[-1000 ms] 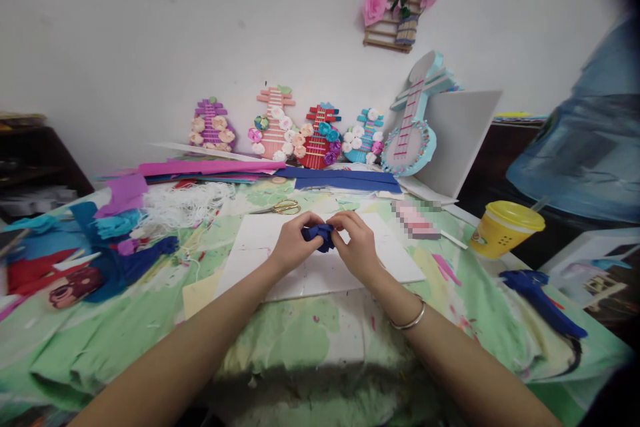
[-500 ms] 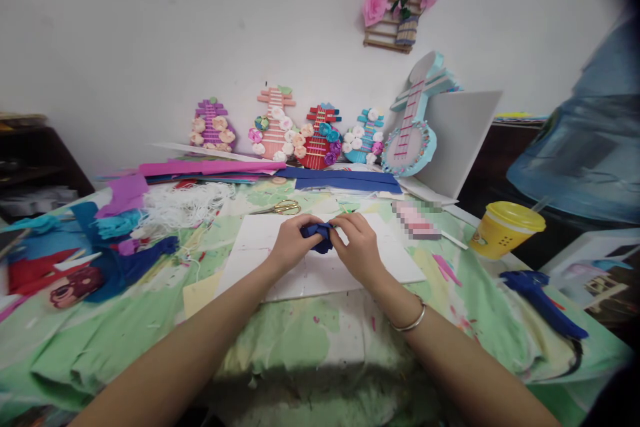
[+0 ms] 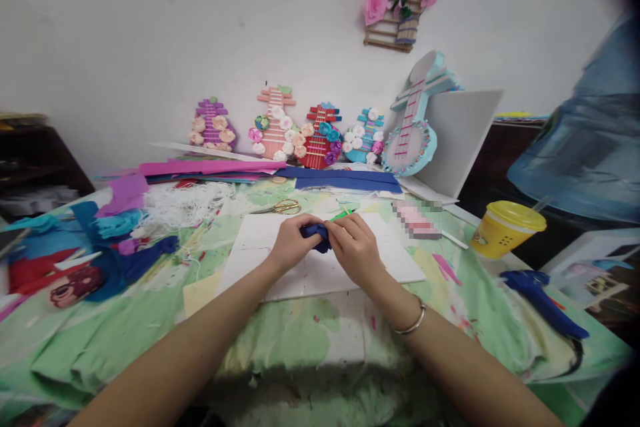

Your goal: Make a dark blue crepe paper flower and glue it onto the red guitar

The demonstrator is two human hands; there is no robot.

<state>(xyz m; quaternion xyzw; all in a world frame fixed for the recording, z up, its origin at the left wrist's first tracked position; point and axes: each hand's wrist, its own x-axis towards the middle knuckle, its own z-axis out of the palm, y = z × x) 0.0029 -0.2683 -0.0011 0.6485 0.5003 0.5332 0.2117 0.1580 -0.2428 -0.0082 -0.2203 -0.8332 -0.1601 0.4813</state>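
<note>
Between my two hands is a dark blue crepe-paper flower (image 3: 321,240), bunched and ruffled. My left hand (image 3: 296,242) is closed round its left side, the thumb lying across the front. On the other side, the fingers of my right hand (image 3: 354,245) pinch the flower's right edge; a silver bangle circles that wrist. Both hands are just above a white board (image 3: 280,285) on the table. Behind my right fingers a small green thing (image 3: 344,215) shows in part. Gold-handled scissors (image 3: 285,207) lie past the board's back edge.
Blue paper strips (image 3: 345,180) and white string (image 3: 185,207) lie farther back. Crepe scraps (image 3: 90,247) heap at the left. To the right are a yellow-lidded cup (image 3: 507,230) and a blue glue gun (image 3: 543,303). Several decorated paper instruments (image 3: 320,140) lean on the wall.
My right hand has shifted slightly down and its fingers have drawn closer together at the flower's edge. More of the green thing shows behind them. My left hand stays in place.
</note>
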